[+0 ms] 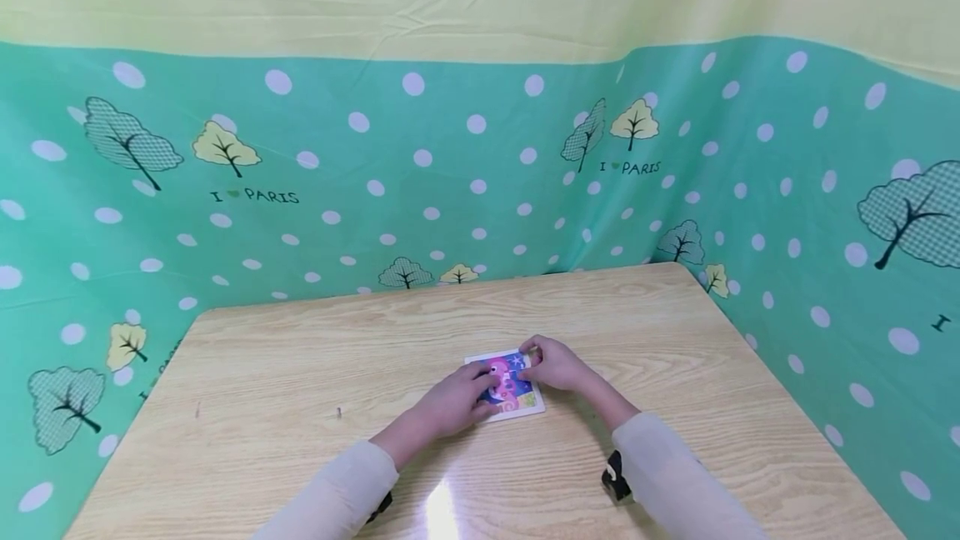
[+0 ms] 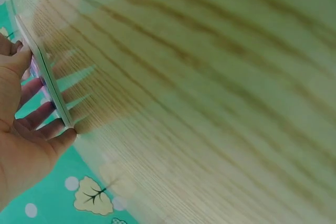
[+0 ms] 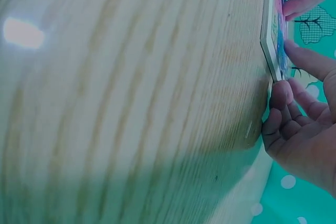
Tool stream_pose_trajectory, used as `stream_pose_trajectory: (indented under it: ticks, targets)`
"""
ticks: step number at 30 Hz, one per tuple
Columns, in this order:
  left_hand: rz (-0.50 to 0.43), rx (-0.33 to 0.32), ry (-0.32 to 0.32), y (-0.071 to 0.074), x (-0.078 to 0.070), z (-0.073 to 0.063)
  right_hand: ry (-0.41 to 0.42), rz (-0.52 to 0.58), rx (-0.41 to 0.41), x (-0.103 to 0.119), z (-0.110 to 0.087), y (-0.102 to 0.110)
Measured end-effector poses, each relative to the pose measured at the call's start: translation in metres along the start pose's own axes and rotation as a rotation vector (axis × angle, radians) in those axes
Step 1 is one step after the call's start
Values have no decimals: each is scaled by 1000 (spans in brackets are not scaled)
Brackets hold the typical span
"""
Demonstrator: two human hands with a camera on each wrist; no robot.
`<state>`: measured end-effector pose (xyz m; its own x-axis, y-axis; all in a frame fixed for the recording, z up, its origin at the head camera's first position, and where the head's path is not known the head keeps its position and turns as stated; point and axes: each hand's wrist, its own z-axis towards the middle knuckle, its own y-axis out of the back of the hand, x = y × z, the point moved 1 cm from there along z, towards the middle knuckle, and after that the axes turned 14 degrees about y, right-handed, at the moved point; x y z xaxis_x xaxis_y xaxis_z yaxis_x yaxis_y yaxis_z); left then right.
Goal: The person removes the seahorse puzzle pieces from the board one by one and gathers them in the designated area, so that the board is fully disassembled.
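Note:
A small square picture board (image 1: 527,408) with a white border lies flat on the table, showing a pink sea creature on blue. My left hand (image 1: 450,400) rests over its left part, fingers spread; in the left wrist view the fingertips (image 2: 51,106) meet the board (image 2: 48,77) along its edge. My right hand (image 1: 558,365) is at the right side, its thumb on the picture and index finger near the far right corner. The right wrist view has the thumb (image 3: 310,59) over the board's face (image 3: 279,19) and curled fingers at its corner, pinching it.
The wood-grain table (image 1: 300,365) shines with a bright light reflection in front. Green and yellow printed cloth (image 1: 450,148) hangs behind and on both sides. A black wrist device (image 1: 615,477) shows under the right sleeve. A small dark mark (image 1: 339,412) is on the tabletop at left.

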<state>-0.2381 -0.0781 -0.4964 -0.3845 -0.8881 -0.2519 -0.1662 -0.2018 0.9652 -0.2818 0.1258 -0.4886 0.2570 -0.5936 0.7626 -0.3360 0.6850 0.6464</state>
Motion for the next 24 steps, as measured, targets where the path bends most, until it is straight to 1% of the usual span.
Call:
stream_pose_trajectory:
  ticks: [5, 13, 19, 24]
  targets:
    - [-3, 1, -1, 0, 0, 0, 1, 7, -27, 0, 2, -2]
    - [-15, -2, 4, 0, 0, -1, -15, 12, -40, 1, 3, -5]
    - [-25, -8, -9, 2, 0, -2, -16, 28, -52, 2, 5, -6]
    - [-24, -13, -16, 1, 0, -1, -17, 38, -72, 1, 4, -7]
